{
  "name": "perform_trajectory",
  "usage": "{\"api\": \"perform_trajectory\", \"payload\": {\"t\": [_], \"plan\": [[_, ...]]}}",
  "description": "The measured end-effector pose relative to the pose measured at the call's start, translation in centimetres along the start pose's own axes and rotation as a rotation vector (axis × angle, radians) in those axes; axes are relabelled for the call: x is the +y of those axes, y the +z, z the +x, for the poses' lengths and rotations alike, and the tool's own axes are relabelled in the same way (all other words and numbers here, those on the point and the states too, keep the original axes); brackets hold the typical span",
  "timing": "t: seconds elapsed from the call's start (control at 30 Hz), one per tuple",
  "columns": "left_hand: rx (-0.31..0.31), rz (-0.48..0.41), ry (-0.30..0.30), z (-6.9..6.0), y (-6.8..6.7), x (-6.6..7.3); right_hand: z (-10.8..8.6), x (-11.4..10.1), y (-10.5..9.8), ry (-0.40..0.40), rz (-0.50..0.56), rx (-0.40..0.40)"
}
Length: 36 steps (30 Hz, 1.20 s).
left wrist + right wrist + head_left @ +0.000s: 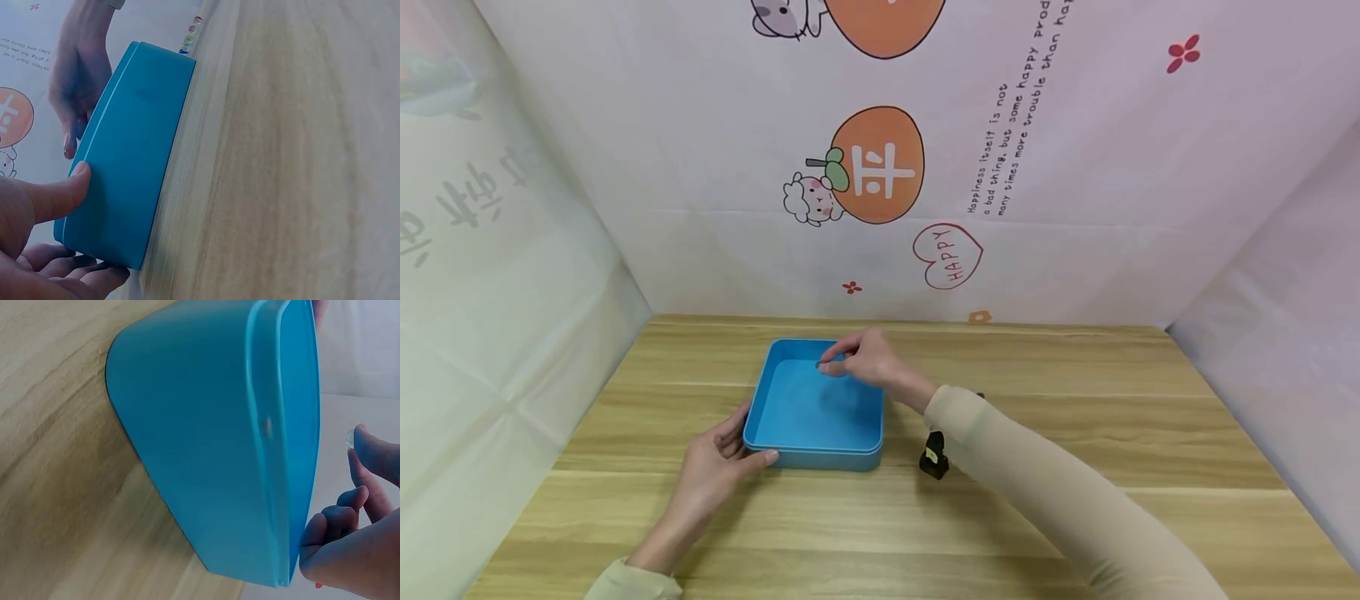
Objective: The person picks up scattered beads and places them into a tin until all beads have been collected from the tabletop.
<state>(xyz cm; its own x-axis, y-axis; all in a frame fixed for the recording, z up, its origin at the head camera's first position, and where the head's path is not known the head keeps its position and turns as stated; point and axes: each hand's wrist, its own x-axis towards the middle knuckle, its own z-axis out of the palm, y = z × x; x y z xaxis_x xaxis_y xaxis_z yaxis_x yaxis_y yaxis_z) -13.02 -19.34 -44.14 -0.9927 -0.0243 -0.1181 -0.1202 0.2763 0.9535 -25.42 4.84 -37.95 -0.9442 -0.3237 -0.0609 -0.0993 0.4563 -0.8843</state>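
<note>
A shallow, open-topped blue box [816,408] sits on the wooden table. At its front left corner my left hand [711,467] grips it, thumb on the front wall and fingers along the left side. My right hand [872,362] is above the box's far right part. Between its thumb and index finger it pinches a small, clear, round marble [350,438], which appears only as a dark speck in the head view. In the left wrist view, several coloured marbles [190,35] stand in a row beyond the box; the head view does not show them.
Beside the right sleeve is a black device [934,457] with a yellow label. A printed white sheet [737,250] rises behind the table [1075,367], and more white sheeting stands at both sides. The right forearm covers part of the table right of the box.
</note>
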Motion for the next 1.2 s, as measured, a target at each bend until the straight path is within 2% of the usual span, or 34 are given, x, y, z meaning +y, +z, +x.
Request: {"api": "perform_trajectory", "payload": {"t": [0.4,0.7,1.2], "plan": [[0.011,-0.011,0.001,0.0,0.2,0.0,0.3,0.1,1.2,0.053,0.062,-0.037],[0.006,-0.014,0.001,0.1,0.2,0.0,0.1,0.3,1.8,0.063,0.106,-0.044],[0.007,-0.012,0.006,0.0,0.0,0.0,0.5,0.5,2.6,0.094,0.107,-0.012]]}}
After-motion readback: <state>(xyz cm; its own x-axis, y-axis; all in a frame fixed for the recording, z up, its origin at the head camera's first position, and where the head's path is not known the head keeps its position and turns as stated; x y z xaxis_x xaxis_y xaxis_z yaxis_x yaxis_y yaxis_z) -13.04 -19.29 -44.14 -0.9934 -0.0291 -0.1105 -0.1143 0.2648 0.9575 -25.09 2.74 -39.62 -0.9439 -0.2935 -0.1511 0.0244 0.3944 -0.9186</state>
